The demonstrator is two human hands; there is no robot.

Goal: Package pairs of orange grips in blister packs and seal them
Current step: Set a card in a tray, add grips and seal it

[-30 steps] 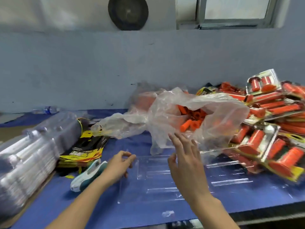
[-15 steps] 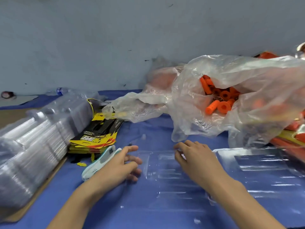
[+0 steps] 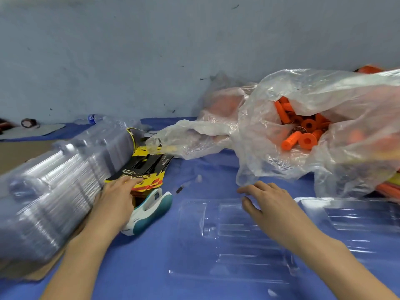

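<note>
There's the left hand (image 3: 118, 200), flat-fingered on the stack of yellow-and-black printed cards (image 3: 151, 167) left of the clear plastic blister tray (image 3: 227, 245), one white-and-teal stapler (image 3: 149, 211) between. The right hand (image 3: 270, 204) is spread loose and empty over that tray. Behind it one clear bag (image 3: 270, 161) holds the orange rubber grips (image 3: 291, 140), with a second clear tray (image 3: 355, 217) to the right, all on a blue cloth tabletop (image 3: 140, 267) under a grey wall (image 3: 151, 50).

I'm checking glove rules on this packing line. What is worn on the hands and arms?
Nothing shows: the left hand and right hand are ungloved, no sleeve reaches into view, and no ring, watch or bracelet is visible.
</note>
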